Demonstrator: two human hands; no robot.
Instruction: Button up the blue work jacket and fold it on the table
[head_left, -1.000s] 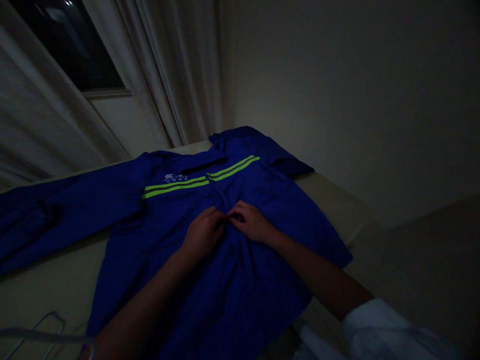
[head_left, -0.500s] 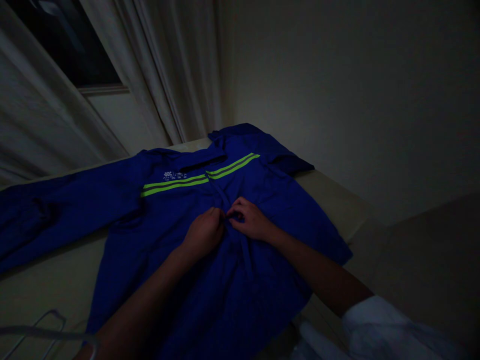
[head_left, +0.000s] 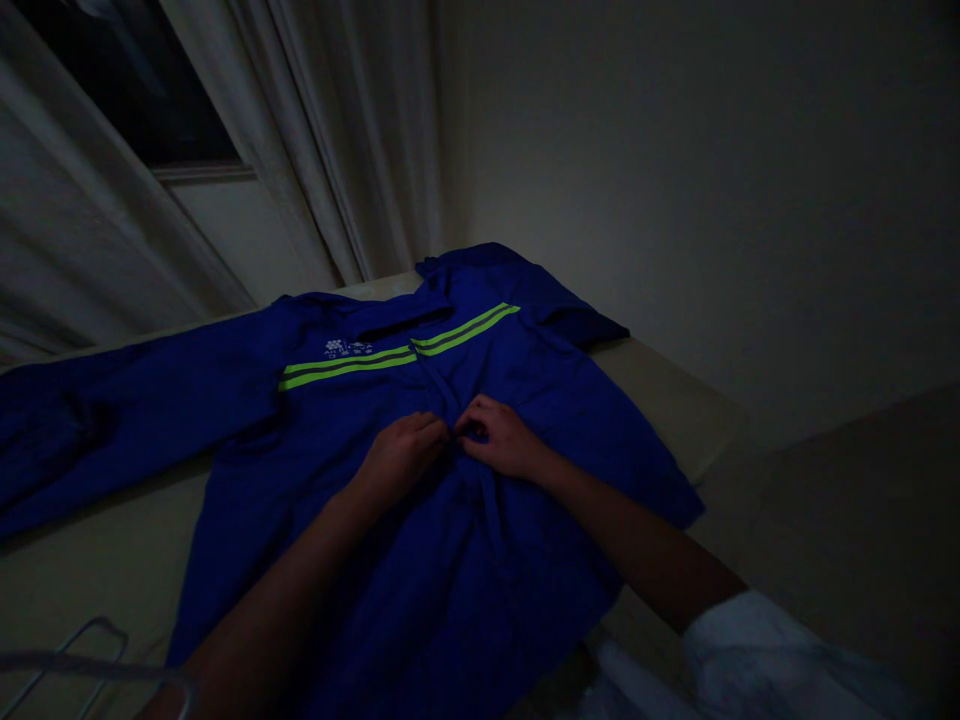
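While a bent, pale-grey wire frame (head_left: 97, 668) shows at the near left part of a cream-coloured, flat surface (head_left: 97, 560), beige draped fabric curtains (head_left: 322, 130) hang beyond its far edge, flanking a dark window pane (head_left: 169, 100). A royal-blue long-sleeved cloth jacket (head_left: 420, 540) lies front-up across the surface, one sleeve stretched left, collar near the far edge and hem toward the near side. A white printed emblem (head_left: 347, 349) sits on its chest, just above lime-green twin stripes (head_left: 349, 373). The left hand (head_left: 397, 455), its fingers bent and drawn together, pinches the jacket's front opening below the stripes. Just beside it, the right hand (head_left: 499, 438) curls thumb and forefinger into a ring, tips closed on the same opening; exactly which bit they grip is too dark to tell. A pale fabric sleeve (head_left: 750, 640) covers part of the right arm, and a plain greyish wall (head_left: 675, 180) rises beyond the surface's right side.
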